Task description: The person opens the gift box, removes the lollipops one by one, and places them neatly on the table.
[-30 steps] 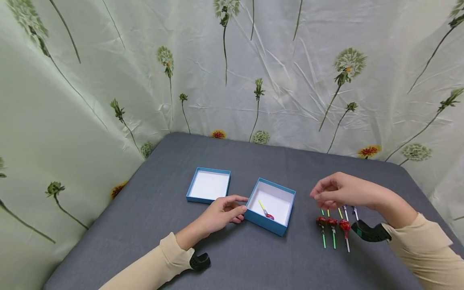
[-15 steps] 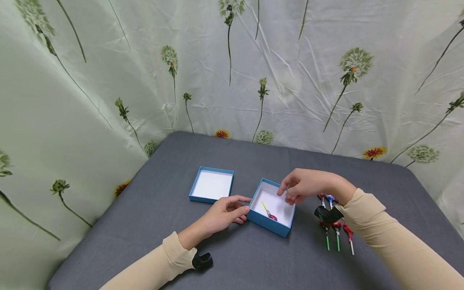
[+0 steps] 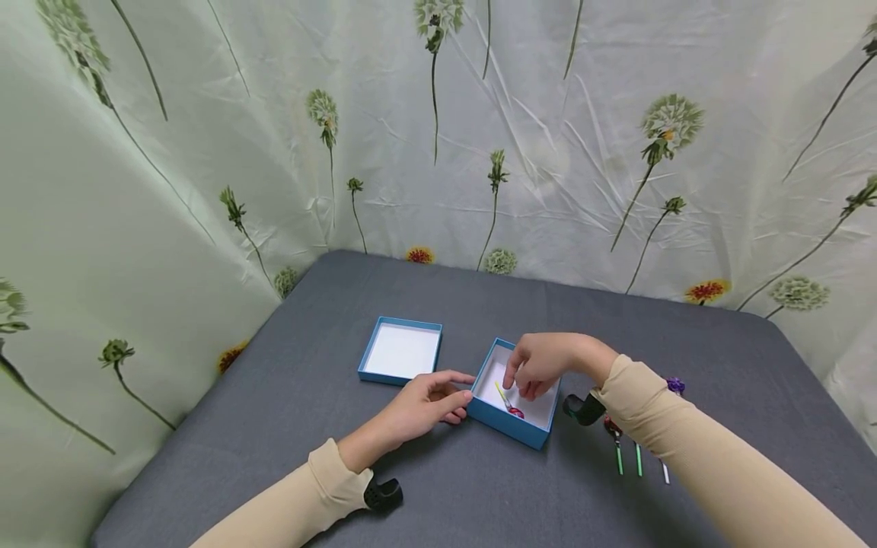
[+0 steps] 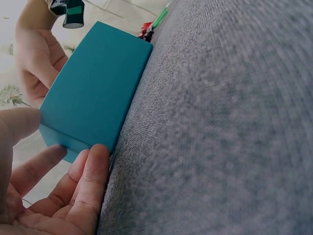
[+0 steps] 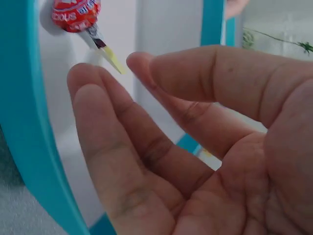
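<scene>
A blue box (image 3: 508,428) with a white inside stands uncovered on the table. One lollipop (image 3: 515,412) with a red wrapper and a yellow stick lies in it. My left hand (image 3: 419,407) touches the box's left corner with its fingertips, and in the left wrist view the fingers lie against the teal wall. The right hand (image 3: 543,364) reaches down into the box from the right. In the right wrist view its thumb and fingers are apart, nothing between them, close to the lollipop's yellow stick (image 5: 113,59).
A blue-edged lid (image 3: 401,350) lies with its white inside up, left of the box. More lollipops (image 3: 612,426) lie on the grey tabletop (image 3: 466,502) to the right, partly hidden by the right sleeve (image 3: 712,457). Behind the table hangs a flowered curtain (image 3: 548,152).
My right hand has moved left from above the lollipops on the table and down into the box. The left hand stays at the box corner. The lollipop inside lies as before.
</scene>
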### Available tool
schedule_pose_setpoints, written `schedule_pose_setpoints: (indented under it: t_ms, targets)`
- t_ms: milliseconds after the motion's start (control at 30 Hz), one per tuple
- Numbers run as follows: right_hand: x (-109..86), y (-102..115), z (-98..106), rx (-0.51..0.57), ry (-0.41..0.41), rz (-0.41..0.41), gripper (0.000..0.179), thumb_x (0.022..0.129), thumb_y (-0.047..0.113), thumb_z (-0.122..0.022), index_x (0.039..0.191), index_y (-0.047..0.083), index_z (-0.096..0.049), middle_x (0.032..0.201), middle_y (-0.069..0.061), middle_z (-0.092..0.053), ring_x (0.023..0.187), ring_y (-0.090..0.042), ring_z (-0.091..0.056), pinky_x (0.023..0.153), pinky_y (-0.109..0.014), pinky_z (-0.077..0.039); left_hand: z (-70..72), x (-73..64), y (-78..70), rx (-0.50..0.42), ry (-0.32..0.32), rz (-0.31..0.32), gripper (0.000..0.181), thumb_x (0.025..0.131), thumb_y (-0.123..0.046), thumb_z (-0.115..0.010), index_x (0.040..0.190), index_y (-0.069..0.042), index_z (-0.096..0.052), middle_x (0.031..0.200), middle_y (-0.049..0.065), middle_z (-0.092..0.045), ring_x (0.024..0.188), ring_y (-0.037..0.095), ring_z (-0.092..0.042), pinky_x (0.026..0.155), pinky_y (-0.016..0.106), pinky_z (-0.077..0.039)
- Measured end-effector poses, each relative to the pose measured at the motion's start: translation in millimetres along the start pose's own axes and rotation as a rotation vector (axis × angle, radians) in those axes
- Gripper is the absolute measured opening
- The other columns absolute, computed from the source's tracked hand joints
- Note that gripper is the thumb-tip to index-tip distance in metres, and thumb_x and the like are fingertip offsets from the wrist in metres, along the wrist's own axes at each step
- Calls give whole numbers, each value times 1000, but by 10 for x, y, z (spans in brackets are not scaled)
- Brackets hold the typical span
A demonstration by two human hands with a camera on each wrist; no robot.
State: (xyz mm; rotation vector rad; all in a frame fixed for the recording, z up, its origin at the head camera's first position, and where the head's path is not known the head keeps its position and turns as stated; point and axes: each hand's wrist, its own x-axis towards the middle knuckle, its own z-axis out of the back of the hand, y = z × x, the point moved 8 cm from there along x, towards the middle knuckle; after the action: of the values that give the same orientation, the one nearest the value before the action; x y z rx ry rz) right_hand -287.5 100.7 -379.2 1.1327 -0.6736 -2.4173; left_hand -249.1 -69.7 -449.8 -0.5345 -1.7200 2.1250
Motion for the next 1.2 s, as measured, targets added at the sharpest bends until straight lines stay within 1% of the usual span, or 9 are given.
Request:
schedule_pose_setpoints:
  t_ms: [300, 400, 533, 667, 867, 967, 1067, 1133, 1200]
  targets:
    - [108, -6, -133, -35, 0, -48, 21, 98, 3, -62, 109, 6, -79, 93, -5, -72, 81, -13, -64, 78, -26, -61, -6, -16, 8, -9, 1, 0, 41, 109, -28, -66, 145, -8, -65, 106, 9, -76, 91, 16, -75, 84, 28, -65]
    - [124, -11, -168, -59, 7, -52, 18, 100, 5, -62, 108, 7, -78, 95, -4, -75, 82, -14, -66, 81, -29, -63, -7, -17, 6, -3, -1, -1, 41, 109, -28, -66, 144, -8, -66, 106, 9, -76, 91, 16, -75, 83, 27, -65]
    - [129, -12, -179, -58, -8, -52, 16, 102, 6, -62, 104, 5, -78, 94, -5, -77, 81, -14, -67, 83, -31, -65, -10, -15, 3, 1, -2, -3, 41, 109, -28, -66, 144, -8, -66, 106, 9, -76, 91, 15, -74, 83, 27, -65]
    - [120, -18, -147, -52, -48, -60, 15, 101, 4, -64, 101, 2, -78, 90, -6, -77, 78, -12, -66, 80, -29, -65, -9, -12, 2, -8, 0, 3, 41, 109, -28, -66, 145, -9, -65, 106, 9, -76, 91, 16, -74, 83, 27, -65]
    - [115, -64, -77, -21, -133, -87, 13, 100, 3, -67, 99, 1, -79, 86, -7, -77, 74, -11, -67, 73, -26, -64, -9, -7, 1, -10, 0, 3, 41, 109, -27, -66, 145, -7, -65, 106, 9, -76, 91, 15, -74, 83, 26, -65]
    - [114, -89, -40, -32, -179, -82, 13, 99, 2, -67, 97, 1, -80, 84, -6, -77, 71, -10, -66, 69, -23, -61, -8, -6, 0, -7, -1, 0, 42, 109, -28, -66, 145, -7, -65, 107, 9, -76, 91, 16, -74, 83, 26, -65]
    - [121, -116, -5, -50, -223, -82, 14, 97, -1, -66, 94, 1, -80, 81, -4, -77, 69, -8, -63, 64, -19, -54, -5, -7, -3, -2, -1, -2, 42, 109, -28, -66, 145, -7, -65, 107, 9, -76, 92, 16, -74, 83, 26, -65]
    - [117, -128, 7, -59, -239, -82, 15, 96, -1, -66, 92, 2, -80, 80, -3, -76, 68, -7, -61, 63, -18, -51, -5, -9, -5, 0, -2, -3, 41, 109, -28, -65, 145, -7, -65, 107, 9, -76, 92, 16, -74, 83, 26, -65]
    - [107, -137, 11, -56, -247, -88, 15, 95, -1, -66, 91, 2, -80, 79, -3, -76, 68, -7, -61, 63, -19, -51, -7, -8, -9, 2, -1, -5, 41, 109, -28, -65, 145, -6, -65, 107, 9, -76, 92, 16, -74, 83, 26, -65]
